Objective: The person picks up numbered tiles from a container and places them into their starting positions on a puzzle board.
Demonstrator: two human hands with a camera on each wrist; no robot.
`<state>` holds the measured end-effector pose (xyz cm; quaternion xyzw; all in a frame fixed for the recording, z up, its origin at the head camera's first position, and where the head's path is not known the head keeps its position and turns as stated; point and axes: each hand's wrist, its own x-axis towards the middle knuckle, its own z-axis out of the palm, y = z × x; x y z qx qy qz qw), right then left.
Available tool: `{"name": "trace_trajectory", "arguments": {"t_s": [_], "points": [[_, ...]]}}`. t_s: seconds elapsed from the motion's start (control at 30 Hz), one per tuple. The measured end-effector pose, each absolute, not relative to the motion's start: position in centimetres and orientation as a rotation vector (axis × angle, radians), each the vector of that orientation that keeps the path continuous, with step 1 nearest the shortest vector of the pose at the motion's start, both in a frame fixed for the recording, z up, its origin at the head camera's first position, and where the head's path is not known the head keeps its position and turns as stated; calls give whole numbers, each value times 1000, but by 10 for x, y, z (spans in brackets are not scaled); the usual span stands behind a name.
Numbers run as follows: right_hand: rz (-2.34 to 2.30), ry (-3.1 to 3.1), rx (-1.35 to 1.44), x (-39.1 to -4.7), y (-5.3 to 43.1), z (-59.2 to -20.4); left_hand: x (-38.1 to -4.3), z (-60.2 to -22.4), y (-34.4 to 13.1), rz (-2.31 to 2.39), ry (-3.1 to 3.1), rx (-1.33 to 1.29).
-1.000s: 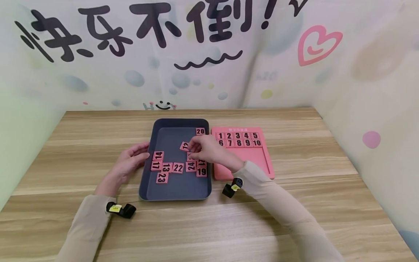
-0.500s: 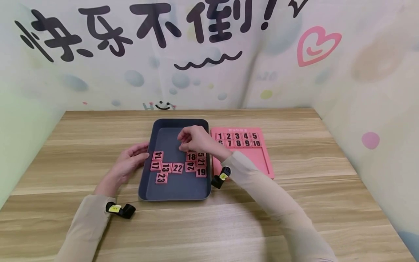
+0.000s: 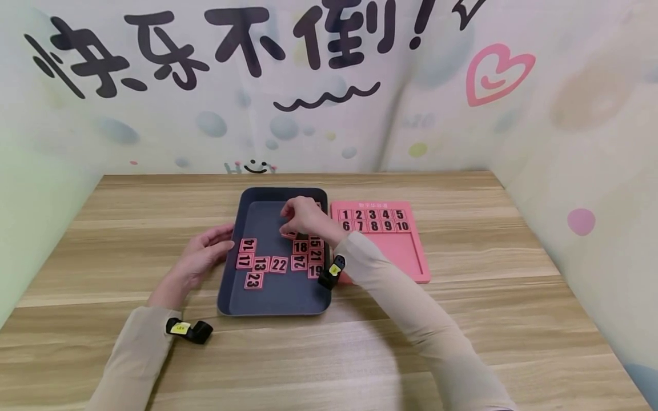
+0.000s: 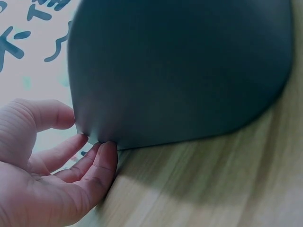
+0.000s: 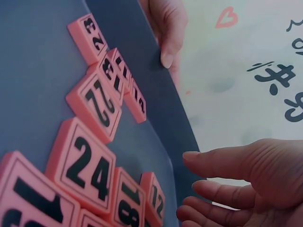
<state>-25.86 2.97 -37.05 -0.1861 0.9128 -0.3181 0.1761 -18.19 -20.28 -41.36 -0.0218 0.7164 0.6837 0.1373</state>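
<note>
In the head view my left hand (image 3: 208, 251) is at the left wall of a dark grey tray (image 3: 272, 302), fingertips touching its outside; the left wrist view shows those fingertips (image 4: 108, 153) at the tray's edge. My right hand (image 3: 308, 220) hangs over the tray's upper right part. In the right wrist view its thumb (image 5: 213, 163) and fingers are apart with nothing between them, close to the number tile 12 (image 5: 155, 196). Beside that lie number tile 18 (image 3: 300, 247) and number tile 24 (image 3: 299, 262). The tile near the tray's top right corner is mostly hidden behind the right hand.
Right of the tray lies a pink puzzle board (image 3: 393, 251) with tiles 1 to 10 in two rows. Several more tiles, among them tile 22 (image 3: 279, 264) and tile 14 (image 3: 248, 245), lie in the tray. A printed wall (image 3: 308, 137) stands behind the wooden table (image 3: 288, 359).
My right hand has moved left and away from me, off tile 18 and over tile 12. Tiles 18, 15 and 21 now show. The left hand has stayed at the tray's side.
</note>
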Motion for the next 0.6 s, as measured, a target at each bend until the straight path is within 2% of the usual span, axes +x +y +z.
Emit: {"name": "trace_trajectory", "arguments": {"t_s": [0.6], "points": [[-814, 2600, -399, -264, 32, -380, -182, -415, -202, 1985, 2067, -57]]}}
